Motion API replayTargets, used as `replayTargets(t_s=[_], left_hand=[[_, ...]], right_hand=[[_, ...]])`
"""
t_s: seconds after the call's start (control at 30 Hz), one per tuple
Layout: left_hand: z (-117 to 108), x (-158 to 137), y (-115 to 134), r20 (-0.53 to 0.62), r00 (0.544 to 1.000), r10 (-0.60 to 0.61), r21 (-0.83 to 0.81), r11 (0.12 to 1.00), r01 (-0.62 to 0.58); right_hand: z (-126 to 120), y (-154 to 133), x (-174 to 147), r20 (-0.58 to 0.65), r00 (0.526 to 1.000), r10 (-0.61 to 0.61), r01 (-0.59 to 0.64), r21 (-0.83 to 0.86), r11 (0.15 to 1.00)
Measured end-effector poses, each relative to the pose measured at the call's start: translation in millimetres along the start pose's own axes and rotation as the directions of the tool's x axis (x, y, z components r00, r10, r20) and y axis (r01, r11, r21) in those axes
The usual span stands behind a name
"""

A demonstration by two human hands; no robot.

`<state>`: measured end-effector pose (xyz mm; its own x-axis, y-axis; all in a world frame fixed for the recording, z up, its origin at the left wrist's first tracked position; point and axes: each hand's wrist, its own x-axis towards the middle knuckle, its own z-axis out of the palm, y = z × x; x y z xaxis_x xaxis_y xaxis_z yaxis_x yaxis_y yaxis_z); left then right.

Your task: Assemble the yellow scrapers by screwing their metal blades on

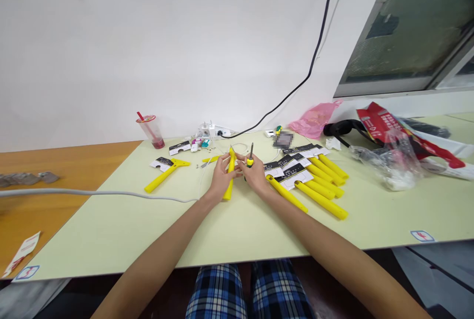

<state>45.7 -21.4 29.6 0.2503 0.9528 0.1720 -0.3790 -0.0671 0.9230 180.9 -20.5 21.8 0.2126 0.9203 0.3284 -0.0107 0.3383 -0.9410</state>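
My left hand (220,175) is closed around a yellow scraper (228,191), seen edge-on, its long handle toward me and its head pointing away. In my right hand (255,175) is a screwdriver (250,162) with a yellow and black handle, its shaft pointing up. Fingertips of that hand also reach the scraper's side. To the left lies another yellow scraper (165,177), its wide head beside a black and white card (162,163). Several yellow scrapers (322,200) with black and white cards over their heads lie in a group to the right.
A plastic cup (151,131) with a red straw stands at the back left, near a power strip (211,131). A grey cable (111,192) crosses the table's left side. Pink plastic (314,119), a red package (388,126) and clear wrap (394,163) lie at right.
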Motion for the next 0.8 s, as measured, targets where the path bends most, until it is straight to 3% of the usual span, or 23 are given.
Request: replayTargets(t_s=[0.17,0.4,0.6,0.8], left_hand=[[-10,6,6,-0.048,0.981,-0.190,-0.141,0.973,0.181],[-19,7,19,0.089,0.944,-0.318,-0.205,0.921,0.330],[-24,6,26,0.198,0.918,-0.343,-0.156,0.914,0.375],[-32,10,24,0.278,0.892,-0.357,-0.119,0.908,0.401]], right_hand=[[-4,0,8,-0.067,0.998,-0.021,0.024,0.045,0.999],[-22,-9,23,-0.191,0.980,-0.045,0.041,-0.024,0.999],[-41,-20,30,-0.110,0.990,-0.088,0.061,-0.228,0.972],[-41,-21,32,0.000,0.993,-0.117,0.109,-0.371,0.922]])
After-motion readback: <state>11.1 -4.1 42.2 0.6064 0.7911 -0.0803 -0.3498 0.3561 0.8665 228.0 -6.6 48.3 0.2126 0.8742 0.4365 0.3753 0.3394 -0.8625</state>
